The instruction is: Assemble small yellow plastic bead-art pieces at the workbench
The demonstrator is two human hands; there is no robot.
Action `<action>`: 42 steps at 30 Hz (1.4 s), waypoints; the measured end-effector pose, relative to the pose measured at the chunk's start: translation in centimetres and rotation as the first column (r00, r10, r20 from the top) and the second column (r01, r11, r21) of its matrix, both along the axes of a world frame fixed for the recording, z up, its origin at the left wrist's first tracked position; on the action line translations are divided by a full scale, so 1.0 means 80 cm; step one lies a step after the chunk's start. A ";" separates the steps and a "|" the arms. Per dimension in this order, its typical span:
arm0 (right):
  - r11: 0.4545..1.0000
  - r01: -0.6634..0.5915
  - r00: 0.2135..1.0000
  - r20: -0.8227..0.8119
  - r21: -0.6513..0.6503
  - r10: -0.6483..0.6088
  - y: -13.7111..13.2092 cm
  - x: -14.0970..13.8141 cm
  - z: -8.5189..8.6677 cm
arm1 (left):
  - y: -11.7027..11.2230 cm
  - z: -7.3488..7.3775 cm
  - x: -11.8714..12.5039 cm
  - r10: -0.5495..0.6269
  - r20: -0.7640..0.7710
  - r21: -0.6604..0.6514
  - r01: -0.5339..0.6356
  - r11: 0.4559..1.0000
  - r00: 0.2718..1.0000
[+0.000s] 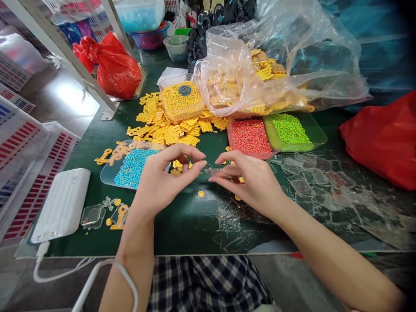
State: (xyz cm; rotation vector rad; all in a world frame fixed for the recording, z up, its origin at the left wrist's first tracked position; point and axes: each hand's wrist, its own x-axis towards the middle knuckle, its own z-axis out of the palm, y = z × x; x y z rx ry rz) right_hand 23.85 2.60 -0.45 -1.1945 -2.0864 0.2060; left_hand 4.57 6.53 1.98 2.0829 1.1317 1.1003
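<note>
My right hand (251,180) pinches a small clear plastic piece (212,170) between thumb and fingers above the dark green table. Just left of it, my left hand (169,173) has thumb and forefinger tips drawn close together; what they hold, if anything, is too small to make out. The two hands are a short gap apart. Below them lies a round yellow disc (201,194). Partly behind my left hand stands a clear tray of blue beads (134,167). Ahead are a tub of yellow beads (182,102), red beads (250,136) and green beads (290,128).
Yellow plastic parts (165,130) are heaped around the yellow tub, with more in a clear bag (227,82). Clear flat pieces (318,173) lie scattered at right. A white power bank (61,206) with a cable sits left. Red bags (118,67) and a metal post (78,65) flank the table.
</note>
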 end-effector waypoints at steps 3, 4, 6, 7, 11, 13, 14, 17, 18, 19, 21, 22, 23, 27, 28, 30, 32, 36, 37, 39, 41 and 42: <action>0.998 -0.002 1.000 0.003 -0.055 0.002 -0.001 0.000 0.002 | -0.001 -0.003 0.004 0.004 -0.021 -0.015 -0.004 1.000 1.000; 0.998 -0.004 1.000 0.016 -0.066 0.005 -0.001 0.000 0.002 | -0.001 -0.003 0.005 0.007 -0.023 -0.014 -0.007 1.000 1.000; 0.997 -0.006 0.999 0.047 -0.083 0.010 -0.001 0.000 0.002 | -0.002 -0.003 0.007 -0.011 -0.029 -0.016 0.011 1.000 1.000; 0.995 -0.007 0.998 0.064 -0.095 0.013 -0.001 0.000 0.002 | -0.002 -0.002 0.008 -0.031 -0.036 -0.023 0.030 0.999 0.999; 0.989 -0.023 0.994 0.106 -0.149 0.039 -0.001 -0.001 0.003 | -0.002 0.002 0.008 -0.095 -0.086 -0.068 0.090 0.994 0.992; 0.984 -0.031 0.992 0.111 -0.174 0.051 0.000 -0.001 0.003 | -0.002 0.003 0.006 -0.102 -0.100 -0.090 0.093 0.992 0.990; 0.982 -0.034 0.992 0.115 -0.185 0.056 0.000 -0.001 0.004 | -0.001 0.003 0.005 -0.104 -0.103 -0.100 0.094 0.991 0.989; 0.977 -0.039 0.988 0.137 -0.208 0.069 0.000 0.000 0.004 | -0.001 0.003 0.004 -0.125 -0.118 -0.131 0.110 0.985 0.985; 0.977 -0.040 0.986 0.148 -0.212 0.072 0.001 0.001 0.004 | -0.001 0.003 0.004 -0.135 -0.123 -0.139 0.118 0.983 0.983; 0.976 -0.040 0.984 0.159 -0.213 0.075 0.001 0.001 0.004 | -0.001 0.003 0.005 -0.145 -0.127 -0.146 0.126 0.981 0.981; 0.976 -0.037 0.980 0.182 -0.214 0.077 0.001 0.001 0.003 | -0.001 0.004 0.006 -0.160 -0.126 -0.165 0.139 0.977 0.979; 0.976 -0.036 0.978 0.192 -0.216 0.078 0.001 0.001 0.003 | -0.001 0.004 0.006 -0.168 -0.122 -0.176 0.145 0.974 0.978; 0.975 -0.036 0.977 0.200 -0.220 0.081 0.001 0.000 0.003 | -0.001 0.004 0.007 -0.177 -0.121 -0.191 0.152 0.970 0.977; 0.968 -0.044 0.976 0.196 -0.248 0.095 0.001 0.000 0.003 | 0.000 0.005 0.007 -0.208 -0.122 -0.238 0.174 0.956 0.971; 0.966 -0.044 0.978 0.187 -0.256 0.094 0.001 -0.001 0.003 | 0.000 0.005 0.007 -0.211 -0.119 -0.244 0.178 0.953 0.970; 0.961 -0.037 0.984 0.158 -0.273 0.083 0.002 -0.001 0.003 | 0.000 0.005 0.006 -0.213 -0.105 -0.253 0.181 0.950 0.971; 0.952 -0.038 0.993 0.096 -0.304 0.070 0.002 -0.002 0.003 | 0.000 0.004 0.004 -0.203 -0.092 -0.254 0.174 0.952 0.975; 0.921 -0.059 0.995 -0.097 -0.385 0.023 0.004 -0.003 0.004 | 0.002 0.001 0.000 -0.148 -0.082 -0.227 0.126 0.966 0.986; 0.919 -0.054 0.990 -0.142 -0.390 -0.002 0.004 -0.003 0.004 | 0.002 0.001 0.000 -0.134 -0.082 -0.220 0.113 0.969 0.988; 0.927 -0.034 0.974 -0.219 -0.375 -0.053 0.005 -0.004 0.003 | 0.002 0.000 0.000 -0.116 -0.075 -0.207 0.098 0.973 0.990; 0.939 -0.013 0.959 -0.270 -0.343 -0.085 0.005 -0.004 0.003 | 0.003 0.000 0.001 -0.111 -0.065 -0.198 0.096 0.976 0.992; 0.946 -0.005 0.954 -0.286 -0.325 -0.094 0.005 -0.004 0.003 | 0.003 0.000 0.001 -0.109 -0.063 -0.195 0.095 0.976 0.992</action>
